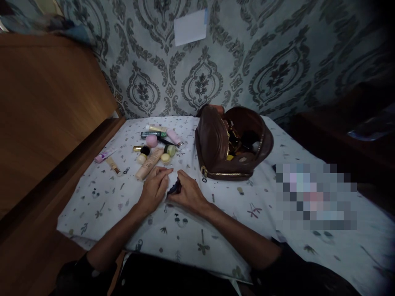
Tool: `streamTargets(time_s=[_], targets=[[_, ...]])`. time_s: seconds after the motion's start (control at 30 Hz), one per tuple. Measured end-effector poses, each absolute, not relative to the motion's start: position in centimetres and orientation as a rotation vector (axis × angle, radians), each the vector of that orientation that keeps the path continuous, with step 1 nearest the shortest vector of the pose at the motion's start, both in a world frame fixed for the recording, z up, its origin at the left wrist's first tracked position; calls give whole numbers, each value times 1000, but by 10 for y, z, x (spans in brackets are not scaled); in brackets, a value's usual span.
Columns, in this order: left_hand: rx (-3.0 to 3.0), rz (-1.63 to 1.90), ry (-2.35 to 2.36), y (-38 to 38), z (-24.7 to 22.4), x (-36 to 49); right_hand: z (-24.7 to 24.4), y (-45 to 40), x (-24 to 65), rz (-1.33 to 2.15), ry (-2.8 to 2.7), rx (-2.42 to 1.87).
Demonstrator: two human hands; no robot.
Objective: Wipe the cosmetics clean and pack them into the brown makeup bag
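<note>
My right hand is wrapped round a small dark object, whose kind I cannot make out. Just left of it, my left hand rests on the patterned cloth with its fingers extended and nothing seen in them. Beyond my left hand lies a beige tube. Around the tube are a yellow-lidded jar, a green jar, a pink round container, a green tube and a pink tube. An open brown bag with dark and yellow items inside stands beyond my right hand.
The patterned cloth covers the surface up to the wallpapered wall. At the far left lie a purple-and-white tube and a small beige tube. A wooden cabinet borders the left side. A pixelated patch hides something at the right.
</note>
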State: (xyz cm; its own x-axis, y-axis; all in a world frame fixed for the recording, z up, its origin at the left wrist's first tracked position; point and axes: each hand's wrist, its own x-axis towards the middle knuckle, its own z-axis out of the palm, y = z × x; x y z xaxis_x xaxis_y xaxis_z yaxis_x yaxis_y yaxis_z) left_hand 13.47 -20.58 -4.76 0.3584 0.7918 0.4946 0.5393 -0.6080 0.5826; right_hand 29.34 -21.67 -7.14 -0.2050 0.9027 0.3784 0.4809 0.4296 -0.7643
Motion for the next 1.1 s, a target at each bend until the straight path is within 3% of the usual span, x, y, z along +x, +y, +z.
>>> streamTargets(time_s=[0.2, 0.63, 1.1], targets=[[1999, 1203, 1196, -196, -46, 131, -62, -219, 294, 791, -1727, -1210], [2668, 1051, 938, -191, -52, 114, -71, -211, 295, 1666, -1026, -769], [2223, 1026, 1022, -190, -42, 113, -62, -215, 298, 1477, -1229, -829]])
